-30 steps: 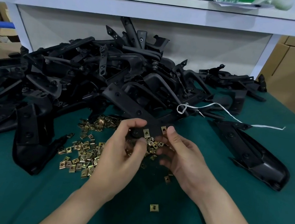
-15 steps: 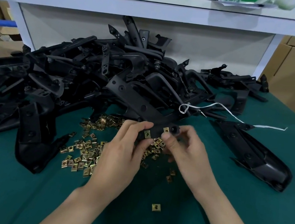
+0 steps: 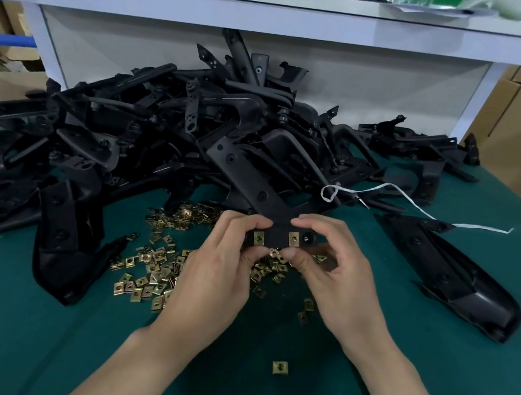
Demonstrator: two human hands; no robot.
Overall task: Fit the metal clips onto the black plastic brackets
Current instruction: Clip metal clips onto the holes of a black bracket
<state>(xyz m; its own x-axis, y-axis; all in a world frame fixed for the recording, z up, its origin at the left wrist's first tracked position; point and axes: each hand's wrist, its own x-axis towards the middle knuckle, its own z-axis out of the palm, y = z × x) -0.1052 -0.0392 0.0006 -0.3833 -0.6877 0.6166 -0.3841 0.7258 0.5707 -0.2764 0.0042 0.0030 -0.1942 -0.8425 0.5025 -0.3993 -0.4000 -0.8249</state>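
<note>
I hold a long black plastic bracket [image 3: 248, 181] by its near end over the green mat. My left hand [image 3: 218, 270] grips that end from the left. My right hand [image 3: 333, 272] pinches it from the right, thumb and forefinger on its edges. Two brass metal clips sit on the bracket's near edge, one [image 3: 258, 239] by my left fingers and one [image 3: 293, 239] by my right thumb. A further clip [image 3: 273, 253] shows just under the edge between my thumbs. Loose brass clips [image 3: 152, 269] lie scattered below and to the left.
A big heap of black brackets [image 3: 146, 128] fills the back and left of the table. One long bracket [image 3: 453, 280] lies apart at the right, a white string [image 3: 424, 210] beside it. A single clip [image 3: 280, 368] lies near me. A white shelf [image 3: 285, 10] hangs overhead.
The bracket has been lifted and turned a little toward me. My right thumb has moved to the right clip, and both clips now sit squarely on the edge.
</note>
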